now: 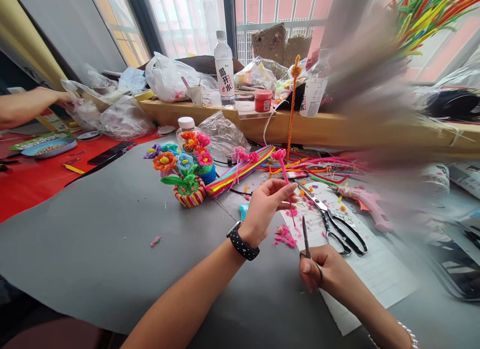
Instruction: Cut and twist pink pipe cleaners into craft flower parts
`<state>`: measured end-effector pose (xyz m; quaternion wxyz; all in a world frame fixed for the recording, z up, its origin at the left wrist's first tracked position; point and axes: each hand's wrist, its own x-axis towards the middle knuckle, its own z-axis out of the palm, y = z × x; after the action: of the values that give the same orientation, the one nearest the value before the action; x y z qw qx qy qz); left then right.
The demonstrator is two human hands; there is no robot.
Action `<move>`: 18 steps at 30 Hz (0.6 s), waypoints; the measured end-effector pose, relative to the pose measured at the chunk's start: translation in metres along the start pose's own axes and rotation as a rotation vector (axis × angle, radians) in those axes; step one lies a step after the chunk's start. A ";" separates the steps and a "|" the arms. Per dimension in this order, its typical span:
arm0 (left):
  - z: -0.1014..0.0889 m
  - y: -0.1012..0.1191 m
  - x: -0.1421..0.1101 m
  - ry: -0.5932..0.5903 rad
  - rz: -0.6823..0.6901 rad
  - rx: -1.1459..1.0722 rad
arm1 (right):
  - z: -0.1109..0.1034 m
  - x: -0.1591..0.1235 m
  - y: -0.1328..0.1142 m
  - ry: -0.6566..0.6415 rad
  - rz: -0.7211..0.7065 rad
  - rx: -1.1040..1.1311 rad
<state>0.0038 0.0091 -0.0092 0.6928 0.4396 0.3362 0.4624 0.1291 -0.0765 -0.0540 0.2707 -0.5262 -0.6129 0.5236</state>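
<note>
Between thumb and fingers, my left hand [267, 201] pinches the stem of a pink pipe cleaner flower [280, 156], its bloom upward and its thin stem end hanging below. My right hand [318, 266] grips small scissors [306, 236], blades pointing up, just right of and apart from the stem end. Beneath them lie pink fuzz clippings [285, 236] and a white sheet of paper [375, 284]. Large black-handled scissors [343, 229] rest on the paper, beside a pink glue gun [369, 204].
A pot of pipe cleaner flowers [189, 191] stands left of a bundle of coloured pipe cleaners [242, 171]. Behind are a wooden ledge [176, 111] and a water bottle [225, 71]. A blurred shape [390, 104] covers the right side. Another person's hand [52, 96] touches plastic bags at far left.
</note>
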 end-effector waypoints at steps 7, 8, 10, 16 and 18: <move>0.001 0.002 -0.001 0.000 -0.018 0.020 | 0.000 -0.004 -0.005 -0.102 -0.046 0.004; 0.001 0.002 -0.001 -0.003 -0.022 0.023 | 0.000 -0.005 -0.005 -0.116 -0.045 0.000; 0.001 0.001 0.000 -0.023 -0.035 0.026 | 0.000 -0.005 -0.005 -0.148 -0.049 -0.009; 0.001 -0.002 0.000 -0.090 -0.070 0.041 | -0.001 -0.005 -0.008 -0.181 -0.074 -0.027; 0.001 -0.002 0.000 -0.100 -0.074 0.049 | -0.001 -0.005 -0.009 -0.182 -0.071 -0.028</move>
<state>0.0056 0.0088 -0.0107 0.7143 0.4661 0.3283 0.4058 0.1284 -0.0802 -0.0442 0.2251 -0.4579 -0.6605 0.5509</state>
